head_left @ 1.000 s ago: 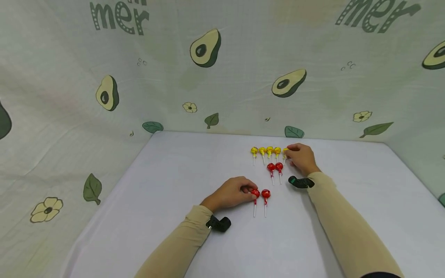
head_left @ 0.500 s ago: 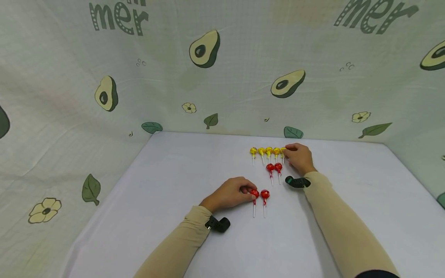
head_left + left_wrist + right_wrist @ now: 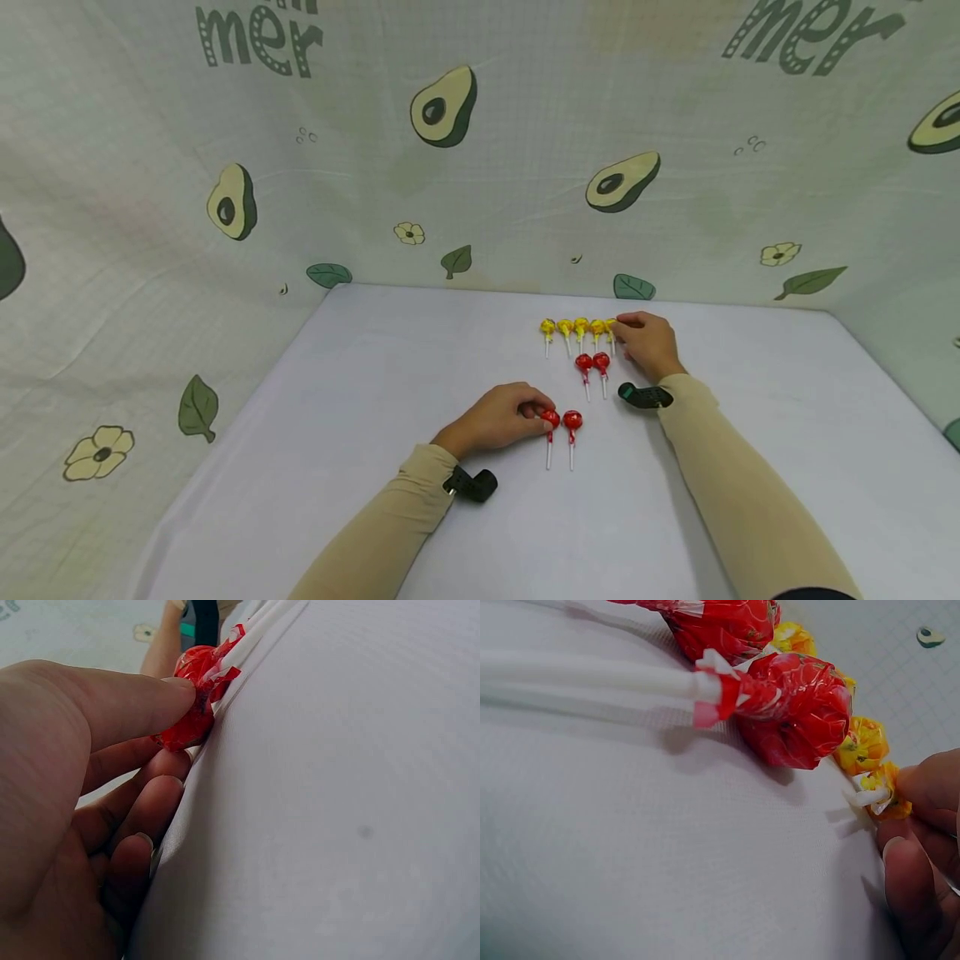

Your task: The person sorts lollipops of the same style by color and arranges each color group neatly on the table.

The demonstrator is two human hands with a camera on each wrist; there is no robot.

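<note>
My left hand (image 3: 501, 417) pinches the candy head of a red lollipop (image 3: 551, 419), thumb on top, while its white stick lies toward me. In the left wrist view the red wrapper (image 3: 201, 712) shows between thumb and fingers. Just right of it lies another red lollipop (image 3: 573, 420). At the far side, my right hand (image 3: 651, 343) pinches a yellow lollipop (image 3: 885, 791) at the right end of a row of yellow lollipops (image 3: 581, 326). Below that row lie two red lollipops, one at left (image 3: 584, 362) and one at right (image 3: 602, 361).
The white tabletop (image 3: 420, 358) stretches around the lollipops on both sides. Behind it hangs a cloth backdrop (image 3: 525, 225) printed with avocados and leaves. Each wrist carries a black strapped device, the left one (image 3: 471, 483) resting close to the table.
My right hand has shifted slightly left, bringing its yellow lollipop closer to the others in the row. The left hand has stayed in place on the red lollipop.
</note>
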